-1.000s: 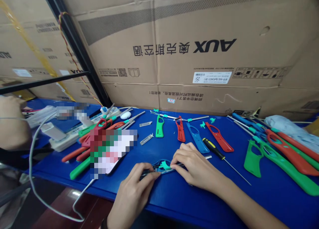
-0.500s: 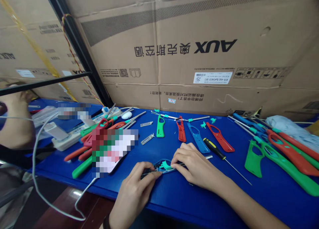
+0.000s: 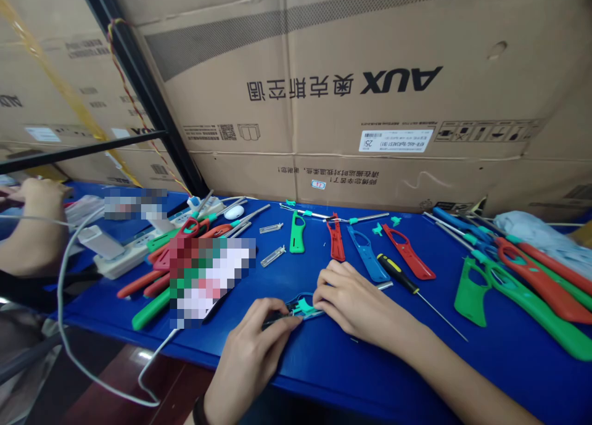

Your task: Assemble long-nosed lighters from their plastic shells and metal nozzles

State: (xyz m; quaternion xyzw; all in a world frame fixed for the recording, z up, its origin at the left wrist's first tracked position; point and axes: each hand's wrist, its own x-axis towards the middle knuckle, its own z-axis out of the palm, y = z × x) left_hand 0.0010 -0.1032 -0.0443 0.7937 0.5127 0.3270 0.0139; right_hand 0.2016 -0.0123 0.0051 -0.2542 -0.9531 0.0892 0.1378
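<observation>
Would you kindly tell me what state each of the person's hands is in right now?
Left hand: closed, holding the blue handle.
Right hand: closed, also holding the blue handle.

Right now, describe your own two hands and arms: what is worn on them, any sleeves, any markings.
The left hand and right hand are bare: no gloves, and no rings show. The right forearm is bare too, with no sleeve in view. A dark band, possibly a watch strap, circles the left wrist; the right wrist shows no band.
</observation>
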